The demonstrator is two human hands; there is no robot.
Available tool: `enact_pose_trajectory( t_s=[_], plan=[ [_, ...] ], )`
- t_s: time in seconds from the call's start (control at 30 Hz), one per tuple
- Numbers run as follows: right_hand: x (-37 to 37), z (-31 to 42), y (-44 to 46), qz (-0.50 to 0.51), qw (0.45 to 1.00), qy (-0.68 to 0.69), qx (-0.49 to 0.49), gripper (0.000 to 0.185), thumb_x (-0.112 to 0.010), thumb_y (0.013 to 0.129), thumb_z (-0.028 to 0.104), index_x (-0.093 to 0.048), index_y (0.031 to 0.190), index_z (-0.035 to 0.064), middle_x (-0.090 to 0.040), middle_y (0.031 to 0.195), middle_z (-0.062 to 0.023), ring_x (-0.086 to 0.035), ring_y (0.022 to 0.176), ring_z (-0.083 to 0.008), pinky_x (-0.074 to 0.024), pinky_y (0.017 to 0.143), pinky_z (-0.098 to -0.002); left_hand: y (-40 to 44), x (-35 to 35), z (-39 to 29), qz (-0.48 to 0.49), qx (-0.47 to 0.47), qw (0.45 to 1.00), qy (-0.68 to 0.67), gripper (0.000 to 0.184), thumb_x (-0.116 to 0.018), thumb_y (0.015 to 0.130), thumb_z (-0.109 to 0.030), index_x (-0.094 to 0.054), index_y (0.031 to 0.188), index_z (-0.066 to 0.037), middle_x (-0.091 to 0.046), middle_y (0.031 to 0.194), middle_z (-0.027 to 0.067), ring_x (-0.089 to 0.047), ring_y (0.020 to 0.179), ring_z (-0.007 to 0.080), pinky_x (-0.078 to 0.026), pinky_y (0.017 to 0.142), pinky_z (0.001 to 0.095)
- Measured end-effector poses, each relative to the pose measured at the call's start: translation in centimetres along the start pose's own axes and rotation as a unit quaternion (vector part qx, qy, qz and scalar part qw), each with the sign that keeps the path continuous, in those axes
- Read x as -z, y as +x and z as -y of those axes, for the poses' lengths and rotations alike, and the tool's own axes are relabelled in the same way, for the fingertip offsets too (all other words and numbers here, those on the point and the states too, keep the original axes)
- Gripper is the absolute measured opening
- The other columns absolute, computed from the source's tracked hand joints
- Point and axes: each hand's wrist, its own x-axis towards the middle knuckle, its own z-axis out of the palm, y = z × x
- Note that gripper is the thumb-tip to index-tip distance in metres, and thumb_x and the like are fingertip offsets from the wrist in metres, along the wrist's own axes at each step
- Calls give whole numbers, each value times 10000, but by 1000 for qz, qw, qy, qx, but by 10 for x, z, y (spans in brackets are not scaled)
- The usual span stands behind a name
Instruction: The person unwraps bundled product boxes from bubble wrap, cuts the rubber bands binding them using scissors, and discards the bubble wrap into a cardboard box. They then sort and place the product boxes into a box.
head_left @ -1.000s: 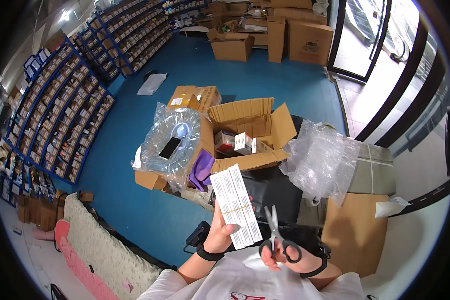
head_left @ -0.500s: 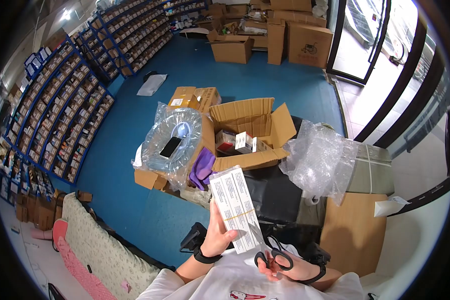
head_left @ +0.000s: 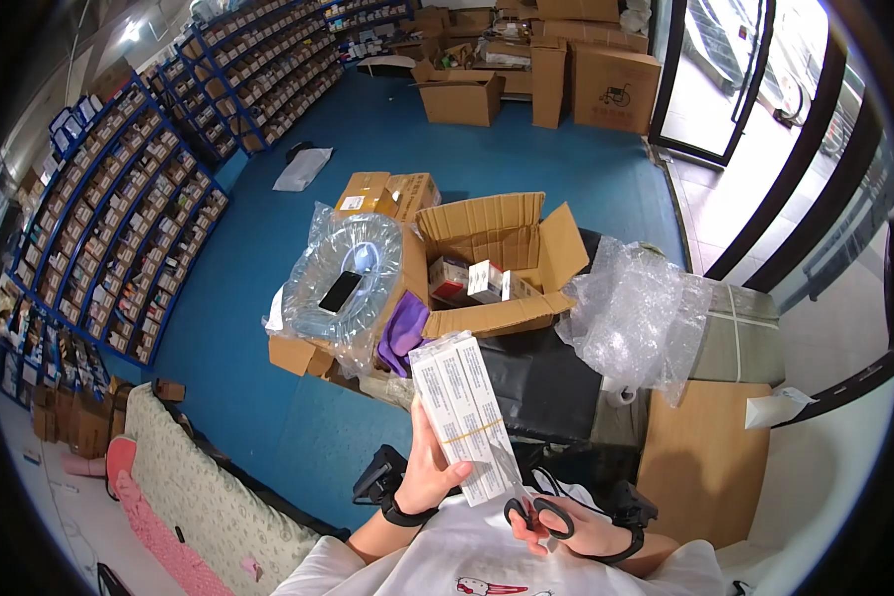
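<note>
In the head view, the left hand (head_left: 430,479) clasps the banded boxes (head_left: 460,402); the right hand (head_left: 588,532) grips the scissors (head_left: 528,505) by their handles, near the boxes' lower end. Beyond, a carton (head_left: 495,319) stands between purple cloth (head_left: 400,335) and bubble wrap (head_left: 631,323); a phone (head_left: 340,292) lies left.

White cartons (head_left: 464,417), black scissor handles (head_left: 534,508), blue floor (head_left: 238,298)

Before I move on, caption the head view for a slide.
Left hand holds banded white boxes; right hand holds black-handled scissors by their lower end.
</note>
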Motion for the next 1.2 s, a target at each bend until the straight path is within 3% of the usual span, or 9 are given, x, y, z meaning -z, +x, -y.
enact_pose_trajectory(
  t_s=[0.07, 0.47, 0.77, 0.8, 0.83, 0.87, 0.93, 1.2],
  plan=[
    [0, -2, 1, -7, 1000, -11, 2, 357, -406, 966, 361, -459, 1044, 17, -428, 802, -1, -418, 639, -69, -346, 600, -197, -1, 5, 8, -6, -14, 1000, 2, 982, -763, 684, -358, -112, 1388, -143, -379, 1295, 177, -486, 1127, 326, -456, 907, 495],
    [1, -13, 6, -59, 993, -77, 68, 275, -440, 961, 292, -469, 1005, 22, -437, 806, -4, -393, 630, -58, -337, 589, -185, 4, -17, -2, 10, 32, 996, -80, 957, -731, 680, -376, -129, 1385, -135, -375, 1297, 174, -474, 1137, 322, -445, 920, 495],
    [2, -8, 3, -48, 996, -39, 72, 305, -474, 942, 338, -482, 1001, 39, -438, 813, 7, -370, 671, -48, -303, 597, -182, 7, -2, 6, 22, -20, 999, 29, 1028, -762, 673, -363, -61, 1390, -138, -387, 1283, 196, -509, 1100, 333, -469, 884, 488],
    [0, -5, 3, -68, 993, -70, 71, 416, -486, 904, 442, -482, 991, 35, -447, 797, 5, -367, 653, -58, -291, 582, -187, 7, -4, 3, 22, -20, 999, 28, 1028, -762, 673, -363, -61, 1390, -138, -387, 1283, 196, -509, 1100, 333, -469, 884, 488],
    [-1, -2, 3, -87, 989, -101, 71, 527, -498, 867, 545, -483, 982, 30, -457, 780, 4, -364, 636, -67, -280, 566, -193, 6, -7, -1, 42, -4, 999, 24, 1084, -770, 667, -316, 1, 1398, -103, -299, 1337, 154, -380, 1203, 282, -367, 964, 442],
    [0, 0, 2, -88, 988, -102, 71, 527, -498, 867, 545, -483, 982, 30, -457, 780, 4, -364, 636, -67, -280, 566, -193, 6, -9, -4, 63, 13, 998, 20, 1141, -778, 660, -268, 62, 1406, -68, -211, 1390, 112, -251, 1306, 232, -265, 1045, 396],
    [4, 2, 1, -70, 988, -90, 105, 352, -483, 931, 388, -480, 993, 41, -439, 796, 10, -363, 673, -53, -304, 607, -194, 4, -10, -6, 76, 16, 996, 38, 1148, -779, 646, -228, 65, 1407, -67, -206, 1393, 111, -237, 1310, 230, -246, 1052, 394],
    [7, 21, 0, -101, 978, -129, 127, 420, -472, 919, 452, -466, 967, 35, -429, 759, 19, -354, 639, -52, -288, 582, -184, 2, -9, -6, 135, 39, 984, 107, 1167, -785, 613, -158, 62, 1410, -62, -174, 1411, 122, -190, 1328, 228, -194, 1069, 378]
  ],
)
